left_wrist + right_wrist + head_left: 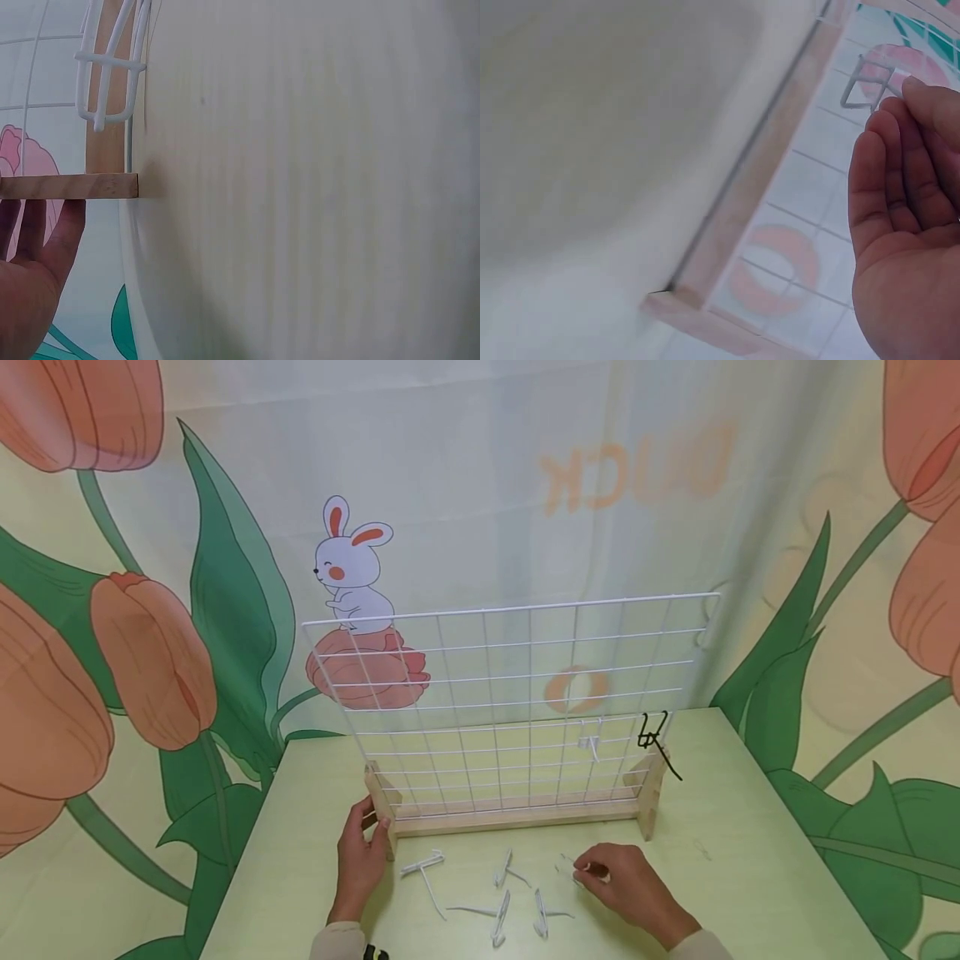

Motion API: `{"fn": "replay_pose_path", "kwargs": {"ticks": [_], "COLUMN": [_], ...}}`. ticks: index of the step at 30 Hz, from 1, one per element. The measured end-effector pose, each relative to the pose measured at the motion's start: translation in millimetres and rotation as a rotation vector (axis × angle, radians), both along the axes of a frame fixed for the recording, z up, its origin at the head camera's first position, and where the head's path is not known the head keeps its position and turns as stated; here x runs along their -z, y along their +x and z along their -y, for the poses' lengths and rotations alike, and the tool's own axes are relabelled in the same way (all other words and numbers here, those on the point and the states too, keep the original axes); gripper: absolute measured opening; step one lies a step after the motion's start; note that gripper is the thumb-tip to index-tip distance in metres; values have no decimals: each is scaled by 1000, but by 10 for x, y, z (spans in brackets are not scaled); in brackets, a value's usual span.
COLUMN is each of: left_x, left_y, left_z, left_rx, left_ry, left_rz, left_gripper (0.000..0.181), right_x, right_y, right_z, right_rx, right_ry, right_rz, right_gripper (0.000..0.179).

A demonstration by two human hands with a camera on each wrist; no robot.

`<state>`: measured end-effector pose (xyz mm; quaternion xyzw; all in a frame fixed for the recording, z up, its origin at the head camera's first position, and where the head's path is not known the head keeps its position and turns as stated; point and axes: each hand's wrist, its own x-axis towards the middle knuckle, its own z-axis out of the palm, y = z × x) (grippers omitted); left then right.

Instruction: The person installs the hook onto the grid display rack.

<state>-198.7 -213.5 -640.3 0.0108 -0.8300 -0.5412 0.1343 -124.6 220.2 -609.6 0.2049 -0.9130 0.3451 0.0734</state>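
Observation:
A white wire grid panel [506, 693] stands upright in a wooden stand [517, 822]. My left hand [362, 858] holds the stand's left side piece [82, 186], with fingertips against its outer face. In my right hand [630, 885], thumb and index finger pinch a white wire hook [870, 86], held in front of the stand's right half. A black hook [649, 739] and a white hook [589, 743] hang low on the grid's right part. Several white hooks lie on the table before the stand, one [424, 865] close to my left hand.
The light table [300, 810] backs onto a printed curtain [480, 485] with tulips and a rabbit. More white hooks [501, 918] lie near the table's front, between my hands. A small black and yellow item [377, 952] shows beside the left sleeve.

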Motion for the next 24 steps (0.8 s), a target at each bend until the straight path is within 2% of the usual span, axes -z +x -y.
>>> {"fn": "replay_pose_path", "kwargs": {"ticks": [4, 9, 11, 17, 24], "left_x": [-3, -11, -10, -14, -24], "left_y": [3, 5, 7, 16, 10], "left_z": [-1, -6, -9, -9, -6], "left_rx": [-1, -1, -2, 0, 0], "left_ry": [-1, 1, -4, -15, -17], "left_rz": [2, 5, 10, 14, 5], "left_gripper": [46, 45, 45, 45, 45], "right_x": [-108, -289, -376, -597, -755], "right_y": [6, -16, -26, -32, -52], "right_z": [57, 144, 177, 243, 264], "right_rx": [18, 42, 47, 55, 38], "right_ry": [-26, -45, -52, -71, -87], "right_rz": [-80, -255, -300, -357, -447], "right_gripper": [12, 20, 21, 22, 26]}}
